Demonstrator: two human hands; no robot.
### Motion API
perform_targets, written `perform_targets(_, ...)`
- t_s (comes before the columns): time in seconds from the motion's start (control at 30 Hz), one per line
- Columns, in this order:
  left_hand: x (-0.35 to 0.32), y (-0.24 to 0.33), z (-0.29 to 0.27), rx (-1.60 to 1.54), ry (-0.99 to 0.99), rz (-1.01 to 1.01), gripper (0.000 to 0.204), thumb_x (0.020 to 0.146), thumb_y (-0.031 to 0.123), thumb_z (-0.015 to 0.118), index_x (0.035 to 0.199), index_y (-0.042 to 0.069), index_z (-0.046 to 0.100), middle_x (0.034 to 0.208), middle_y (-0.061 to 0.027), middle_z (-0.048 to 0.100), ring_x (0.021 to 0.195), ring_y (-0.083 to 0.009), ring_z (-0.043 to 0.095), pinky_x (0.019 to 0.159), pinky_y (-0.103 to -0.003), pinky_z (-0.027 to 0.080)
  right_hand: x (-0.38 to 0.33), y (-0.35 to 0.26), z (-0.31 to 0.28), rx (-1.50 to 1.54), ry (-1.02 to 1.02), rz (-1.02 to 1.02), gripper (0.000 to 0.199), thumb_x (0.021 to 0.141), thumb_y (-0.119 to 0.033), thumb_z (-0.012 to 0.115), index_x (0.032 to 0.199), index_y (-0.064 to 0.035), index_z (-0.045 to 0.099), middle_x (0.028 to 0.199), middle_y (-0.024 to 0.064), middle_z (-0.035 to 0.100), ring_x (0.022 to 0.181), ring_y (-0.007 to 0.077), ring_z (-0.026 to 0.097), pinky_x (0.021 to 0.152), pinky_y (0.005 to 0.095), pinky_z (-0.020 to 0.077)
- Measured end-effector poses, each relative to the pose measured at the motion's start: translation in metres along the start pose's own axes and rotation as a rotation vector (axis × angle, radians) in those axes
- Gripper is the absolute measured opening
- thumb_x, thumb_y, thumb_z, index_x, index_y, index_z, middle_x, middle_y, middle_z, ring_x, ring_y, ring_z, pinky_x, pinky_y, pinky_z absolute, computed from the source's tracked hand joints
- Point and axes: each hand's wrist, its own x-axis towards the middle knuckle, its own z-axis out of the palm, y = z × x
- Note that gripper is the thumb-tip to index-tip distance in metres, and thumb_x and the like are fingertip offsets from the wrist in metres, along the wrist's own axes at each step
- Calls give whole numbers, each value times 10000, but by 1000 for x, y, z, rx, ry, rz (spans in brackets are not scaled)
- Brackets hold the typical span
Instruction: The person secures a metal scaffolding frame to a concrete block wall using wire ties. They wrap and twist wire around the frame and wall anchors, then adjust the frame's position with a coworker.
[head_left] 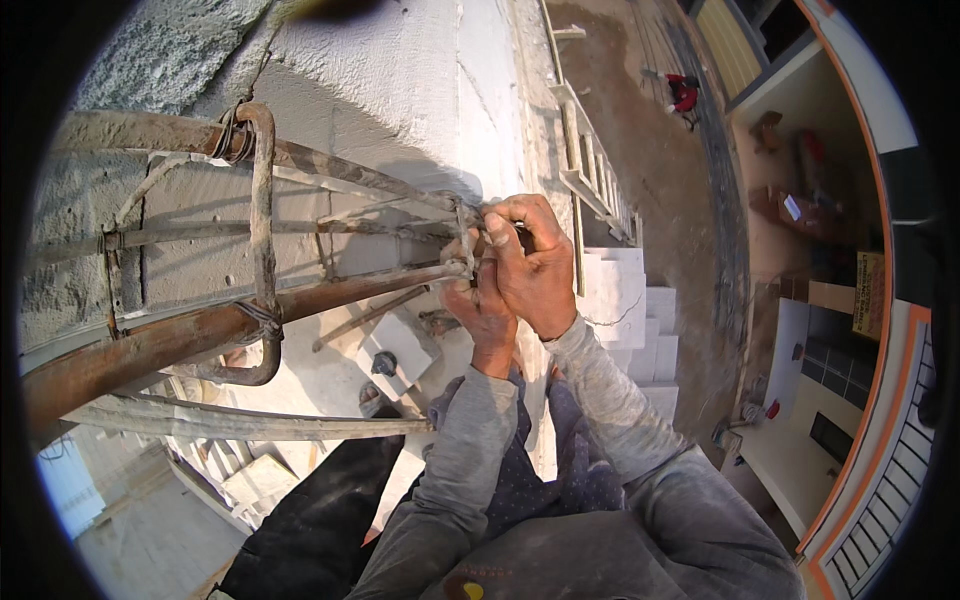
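Observation:
A cage of rusty rebar (340,292) runs from the left toward the middle, alongside a pale block wall. Square stirrups (264,190) cross its bars, bound with twisted tie wire (262,318). My left hand (488,315) is closed at the far end of the cage, its fingers up against the last stirrup (464,225). Just above and to its right, my right hand (538,265) is closed too, thumb and forefinger pinched together beside the bar ends. Whatever lies in the fingers of either hand is hidden or too small to make out.
Pale blocks (612,290) are stacked to the right, below a wooden ladder (590,170). A black-trousered leg (320,510) shows at lower left. Far below, a person in red (683,93) is on the ground. A building with an orange-edged roof (872,130) stands at right.

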Motion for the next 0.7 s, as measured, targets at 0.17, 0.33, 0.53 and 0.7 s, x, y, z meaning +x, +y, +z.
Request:
perform_targets(0.17, -3, -7, -7, -161, -39, -122, 205, 884, 23, 594, 1066, -62, 634, 1056, -96, 651, 899, -161, 611, 767, -330, 488, -4, -3, -3, 108, -65, -8, 82, 928, -70, 629, 931, 5, 663, 992, 121, 605, 868, 212, 621, 750, 331, 506)
perform_targets(0.33, 0, -12, -14, -259, -91, -143, 201, 887, 43, 593, 1057, -58, 625, 1039, -80, 622, 924, -150, 581, 803, -316, 467, -3, -2, -12, -55, -195, -223, 88, 916, -63, 633, 958, 6, 667, 1032, 134, 568, 953, 248, 572, 833, 359, 475)
perform_targets(0.53, -1, -5, -12, -174, -57, -201, 237, 917, 129, 620, 1055, -63, 627, 1038, -101, 616, 947, -174, 582, 817, -326, 471, -9, 4, -30, -31, -319, -172, 120, 937, -111, 658, 1005, -19, 693, 1032, 112, 553, 986, 236, 542, 876, 348, 445)
perform_targets(0.7, 2, 9, -5, -228, 20, -129, 333, 958, 235, 618, 1083, -74, 631, 1011, -116, 638, 934, -195, 601, 815, -341, 480, -12, 10, -36, -4, -306, -101, 109, 905, -19, 603, 985, -6, 675, 1053, 127, 541, 997, 266, 558, 878, 353, 470)
